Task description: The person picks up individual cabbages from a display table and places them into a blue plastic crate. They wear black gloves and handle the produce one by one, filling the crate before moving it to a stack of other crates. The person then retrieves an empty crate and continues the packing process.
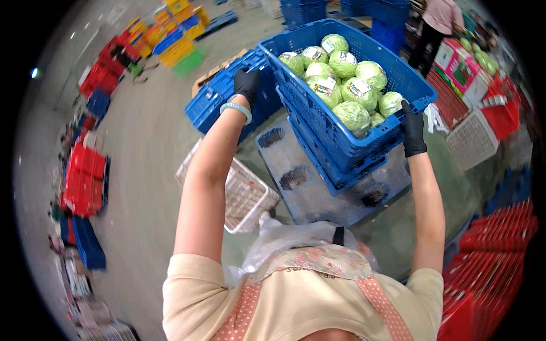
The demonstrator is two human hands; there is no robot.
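A blue plastic crate (294, 83) holds several heads of green cabbage (359, 91), wrapped and bearing labels. It sits on top of other stacked blue crates (313, 160). My right hand (414, 130), in a black glove, grips the near right corner of its rim, thumb on top. My left hand (247, 84), also gloved in black, is curled over another blue plastic crate (213, 104) left of the stack. Its fingers are mostly hidden, so whether it grips that crate is unclear.
A worn blue pallet (277, 164) lies under the stack. Beside it stands a white plastic basket (251, 192). Red crates (490, 251) are piled at my right, and a person (439, 25) stands at the upper right. Yellow crates (177, 49) are farther off.
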